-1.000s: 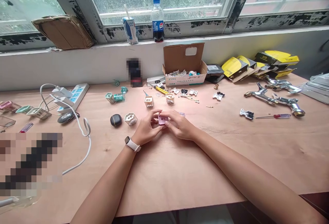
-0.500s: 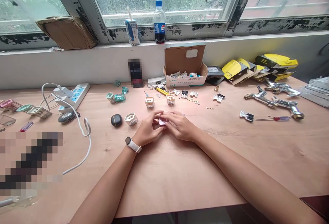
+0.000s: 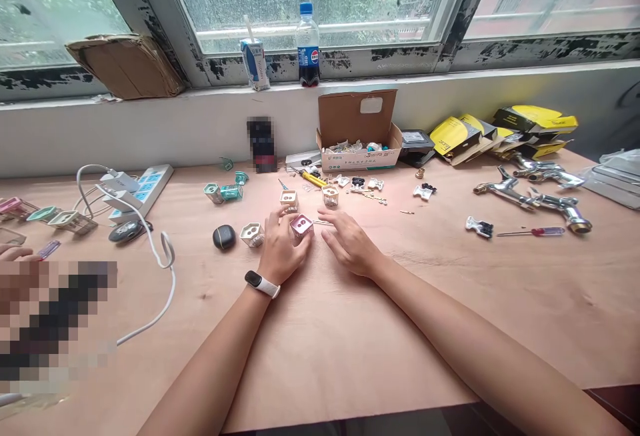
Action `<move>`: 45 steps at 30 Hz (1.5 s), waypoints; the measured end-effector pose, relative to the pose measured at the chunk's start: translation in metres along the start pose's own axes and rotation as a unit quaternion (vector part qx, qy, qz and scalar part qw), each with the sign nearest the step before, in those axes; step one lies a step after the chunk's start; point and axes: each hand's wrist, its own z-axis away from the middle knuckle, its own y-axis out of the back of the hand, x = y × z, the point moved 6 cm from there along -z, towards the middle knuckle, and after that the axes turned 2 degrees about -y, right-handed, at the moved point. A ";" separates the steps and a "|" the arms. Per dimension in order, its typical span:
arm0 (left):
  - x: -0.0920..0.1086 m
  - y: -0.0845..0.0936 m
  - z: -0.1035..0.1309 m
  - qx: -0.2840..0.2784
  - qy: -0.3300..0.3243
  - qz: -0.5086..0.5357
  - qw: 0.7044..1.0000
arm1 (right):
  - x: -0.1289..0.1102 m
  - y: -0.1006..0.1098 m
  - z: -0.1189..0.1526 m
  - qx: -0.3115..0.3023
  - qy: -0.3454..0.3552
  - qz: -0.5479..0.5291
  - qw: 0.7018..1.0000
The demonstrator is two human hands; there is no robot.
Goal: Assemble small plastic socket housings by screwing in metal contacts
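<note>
A pink pencil sharpener [image 3: 301, 225] with two holes in its top is gripped between the thumb and fingers of my left hand [image 3: 280, 243]. My right hand [image 3: 350, 243] rests just to the right of it, fingers apart and curved, apart from the sharpener. A thin metallic rod [image 3: 323, 222] runs from beside the sharpener to behind my right fingers; its other end is hidden. Close by stand cream sharpeners: one [image 3: 252, 235] left of my left hand, one [image 3: 289, 200] behind it, and another [image 3: 330, 195] beyond my right fingertips.
Green sharpeners [image 3: 230, 192] and a black rounded case [image 3: 224, 237] lie to the left. An open carton [image 3: 360, 159] of small parts stands at the back. Chrome faucets [image 3: 535, 199] and a screwdriver [image 3: 533, 232] lie right. Another person's hand [image 3: 17, 253] shows at far left.
My right hand has come off the pink sharpener and opened. My left hand has shifted slightly left with the sharpener, whose top now shows. Another person's hand has appeared at far left.
</note>
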 end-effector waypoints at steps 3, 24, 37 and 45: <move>-0.001 -0.002 -0.002 -0.016 -0.012 -0.030 0.999 | -0.001 0.000 -0.001 0.002 0.005 -0.003 1.000; 0.003 0.006 -0.009 -0.036 -0.046 0.061 0.996 | 0.003 0.002 -0.001 0.024 -0.025 -0.029 0.999; 0.037 0.007 0.001 -0.125 -0.095 0.210 0.965 | 0.006 0.007 0.000 0.057 0.001 0.015 0.998; 0.019 0.015 0.000 -0.043 -0.068 0.122 0.989 | 0.018 0.010 0.001 0.098 -0.082 -0.049 0.991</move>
